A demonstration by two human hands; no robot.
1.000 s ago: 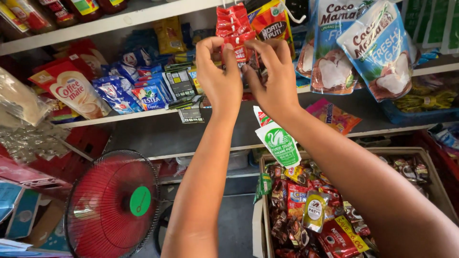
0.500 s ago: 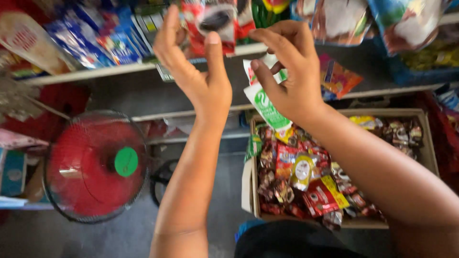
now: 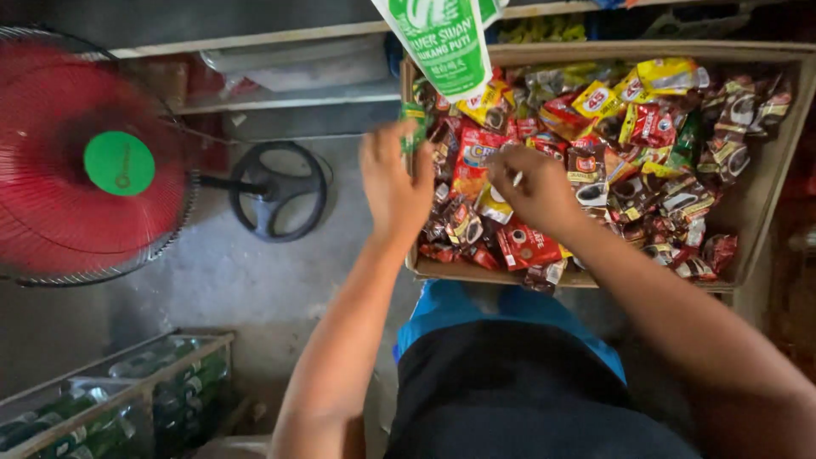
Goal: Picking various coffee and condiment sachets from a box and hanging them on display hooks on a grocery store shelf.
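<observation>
Red sachets in cardboard box under left hand, right hand.

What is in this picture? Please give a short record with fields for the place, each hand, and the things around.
place: a small shop corner, seen from above
left hand: over the near left part of the box, at a small green packet; grip too blurred to tell
right hand: fingers curled, on the sachets
box: cardboard, open, full of sachets, mostly red, yellow and brown
hanging packet: green and white, above the box
fan: red, green centre, on the floor at the left
crate: holds green bottles, lower left
</observation>
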